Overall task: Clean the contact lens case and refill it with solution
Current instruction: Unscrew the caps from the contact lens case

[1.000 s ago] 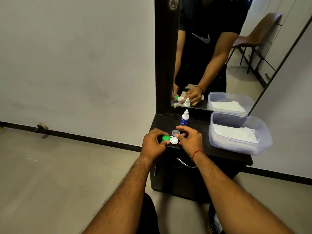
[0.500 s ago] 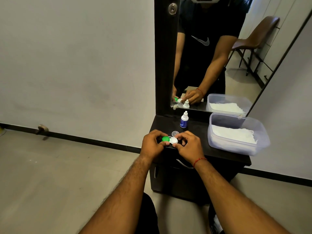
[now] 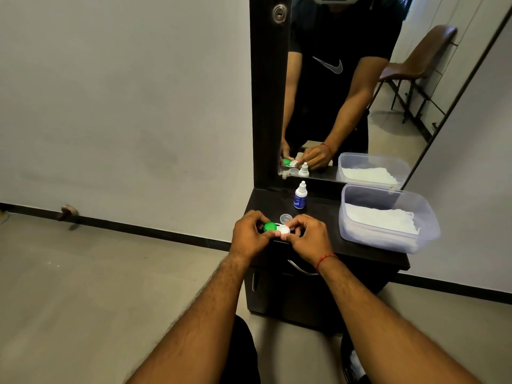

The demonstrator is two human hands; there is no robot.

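A contact lens case (image 3: 277, 228) with one green cap and one white cap sits at the front edge of the dark dresser top (image 3: 327, 245). My left hand (image 3: 250, 235) grips its green side. My right hand (image 3: 310, 235) pinches the white cap between thumb and fingers. A small clear cap (image 3: 286, 218) lies just behind the case. The white solution bottle (image 3: 301, 195) with a blue label stands upright further back, its nozzle uncovered.
A clear plastic tub (image 3: 388, 234) holding white tissues stands on the right of the dresser. A tall mirror (image 3: 360, 92) rises behind and reflects me, the tub and a brown chair. A drawer handle (image 3: 302, 268) sits below the front edge.
My right hand has shifted from beside the clear cap onto the white cap of the case. The camera has tilted slightly; the case stays in the same spot.
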